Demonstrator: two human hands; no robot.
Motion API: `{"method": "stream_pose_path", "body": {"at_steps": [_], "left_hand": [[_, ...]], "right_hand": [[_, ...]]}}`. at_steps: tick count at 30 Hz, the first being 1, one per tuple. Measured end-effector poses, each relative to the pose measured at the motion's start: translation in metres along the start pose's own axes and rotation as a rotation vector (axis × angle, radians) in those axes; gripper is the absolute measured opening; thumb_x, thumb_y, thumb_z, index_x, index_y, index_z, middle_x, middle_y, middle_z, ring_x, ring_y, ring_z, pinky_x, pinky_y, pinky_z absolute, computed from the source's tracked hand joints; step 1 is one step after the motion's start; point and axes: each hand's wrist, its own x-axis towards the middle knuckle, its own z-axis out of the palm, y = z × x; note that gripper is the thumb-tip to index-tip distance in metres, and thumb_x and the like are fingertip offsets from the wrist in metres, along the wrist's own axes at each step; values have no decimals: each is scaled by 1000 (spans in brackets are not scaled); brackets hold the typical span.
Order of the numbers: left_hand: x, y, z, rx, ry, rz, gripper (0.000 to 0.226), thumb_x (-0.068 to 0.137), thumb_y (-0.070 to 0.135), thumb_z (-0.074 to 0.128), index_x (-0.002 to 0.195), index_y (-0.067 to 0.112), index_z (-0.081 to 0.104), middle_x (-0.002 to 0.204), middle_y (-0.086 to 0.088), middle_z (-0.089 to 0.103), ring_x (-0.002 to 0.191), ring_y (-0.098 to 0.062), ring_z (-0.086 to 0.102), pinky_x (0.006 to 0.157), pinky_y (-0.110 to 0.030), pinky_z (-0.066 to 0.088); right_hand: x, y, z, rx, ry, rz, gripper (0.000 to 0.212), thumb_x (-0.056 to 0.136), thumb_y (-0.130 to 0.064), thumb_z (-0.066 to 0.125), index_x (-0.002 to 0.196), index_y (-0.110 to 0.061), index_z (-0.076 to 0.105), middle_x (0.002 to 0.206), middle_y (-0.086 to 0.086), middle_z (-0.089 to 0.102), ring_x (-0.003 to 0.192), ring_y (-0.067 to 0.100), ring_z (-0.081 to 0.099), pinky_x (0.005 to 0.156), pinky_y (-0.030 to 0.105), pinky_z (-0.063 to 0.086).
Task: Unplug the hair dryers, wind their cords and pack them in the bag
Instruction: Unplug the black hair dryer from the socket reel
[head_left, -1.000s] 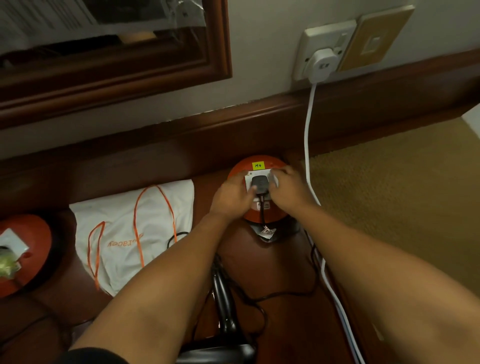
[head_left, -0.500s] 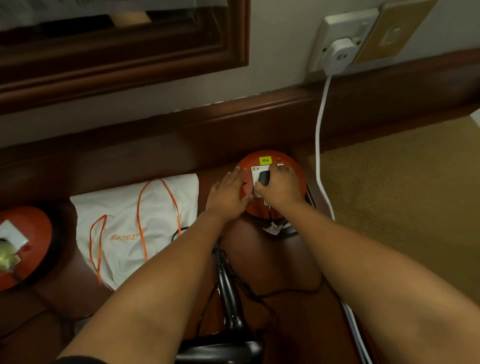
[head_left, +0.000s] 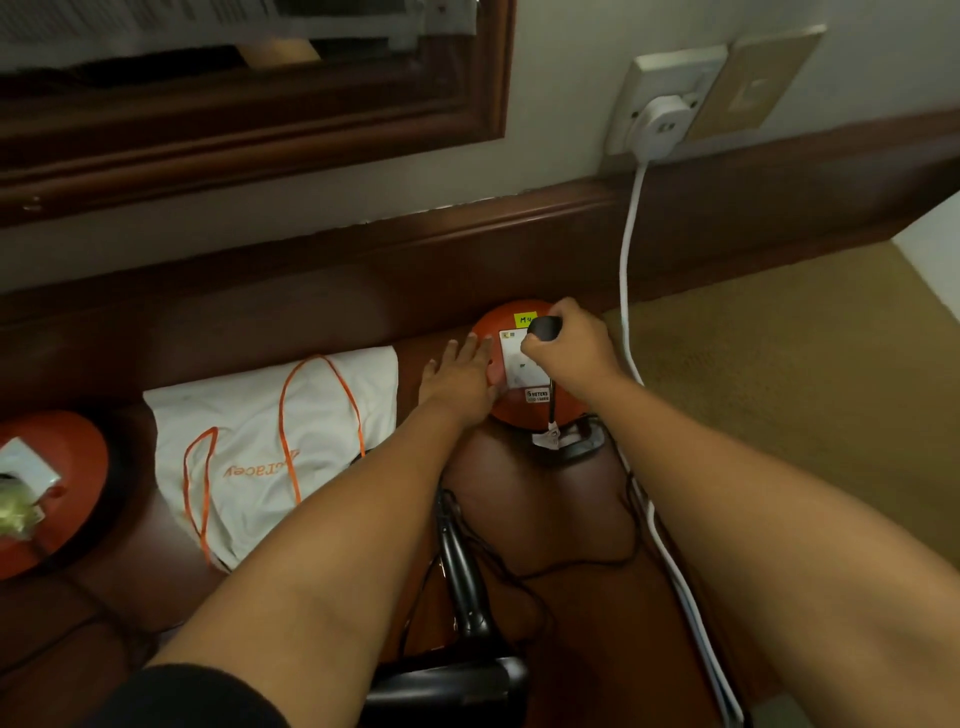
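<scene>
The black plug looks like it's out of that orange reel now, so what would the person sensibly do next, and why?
Probably draw the black plug back toward the hair dryer and start winding the black cord. The right hand grips the plug, lifted off the reel's white socket, while the left hand lies flat on the orange reel. The cord lies loose on the wooden top.

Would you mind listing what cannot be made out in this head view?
- Plug pins: hidden by the right hand gripping it, so whether they are fully out of the socket is unclear.
- Hair dryer: head cut off by the bottom edge and the arms.
- Left reel: partly cut off by the left edge; what sits on it is blurred.
- Bag print: seen upside down and creased.
- Left hand palm: faces down on the reel.
</scene>
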Motion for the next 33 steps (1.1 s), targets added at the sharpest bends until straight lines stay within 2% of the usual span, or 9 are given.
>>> {"method": "stream_pose_path", "body": {"at_steps": [4, 8, 11, 17, 20, 22, 24, 28, 33], "left_hand": [[-19, 8, 1, -114, 18, 27, 69, 97, 40, 47, 153, 20, 12, 161, -9, 12, 147, -31, 10, 117, -51, 19], [-54, -1, 8, -170, 9, 31, 68, 95, 35, 51, 152, 20, 17, 159, -12, 19, 145, -32, 18, 115, -51, 24], [-91, -13, 18, -169, 7, -16, 68, 91, 33, 55, 150, 15, 24, 152, -17, 31, 138, -36, 31, 111, -48, 32], [-178, -14, 46, -184, 93, -279, 66, 85, 47, 62, 132, 8, 38, 134, -18, 43, 125, -38, 43, 98, -46, 41], [-205, -16, 63, -283, 3, -376, 80, 83, 53, 63, 138, 3, 31, 138, -20, 40, 127, -39, 42, 101, -45, 40], [-213, -19, 74, -355, -81, -404, 84, 83, 56, 62, 139, 1, 31, 137, -20, 45, 124, -37, 47, 99, -42, 43], [-218, -20, 79, -380, -147, -385, 74, 83, 59, 59, 130, 4, 46, 124, -15, 57, 114, -33, 56, 88, -36, 48], [-223, -16, 82, -523, -212, -344, 52, 89, 54, 56, 112, 8, 63, 106, -8, 65, 100, -27, 61, 73, -29, 42], [-220, -8, 90, -644, -229, -373, 47, 90, 45, 59, 116, 6, 62, 117, -13, 64, 107, -29, 60, 76, -29, 42]], "right_hand": [[-19, -9, -21, 156, 38, 42, 33, 75, -29, 68, 101, -18, 52, 95, 2, 59, 86, 22, 63, 70, 44, 59], [-42, -15, -43, 138, 92, 46, 42, 82, -28, 67, 118, -13, 52, 103, 1, 55, 91, 17, 57, 70, 30, 54], [-62, -15, -52, 127, 117, 63, 40, 83, -30, 67, 116, -14, 53, 103, 1, 55, 93, 16, 54, 80, 32, 52], [-116, -12, -40, 81, 102, 88, 34, 78, -33, 68, 105, -16, 58, 99, 4, 61, 83, 21, 61, 61, 30, 51], [-142, -5, -23, 46, 71, 80, 34, 77, -33, 69, 104, -14, 60, 100, 6, 62, 87, 22, 60, 72, 35, 54], [-161, 1, -10, 60, 50, 76, 32, 78, -28, 70, 105, -11, 62, 99, 5, 62, 80, 16, 58, 64, 26, 48], [-177, 10, 2, 63, 8, 92, 35, 78, -30, 70, 105, -12, 61, 100, 4, 61, 75, 11, 56, 55, 19, 43], [-198, 29, 24, -20, -39, 129, 43, 78, -33, 72, 114, -15, 57, 118, 6, 49, 95, 21, 57, 77, 29, 45], [-218, 55, 52, -50, -101, 150, 43, 82, -18, 71, 121, -16, 51, 128, 11, 37, 104, 30, 53, 91, 32, 45]]}}
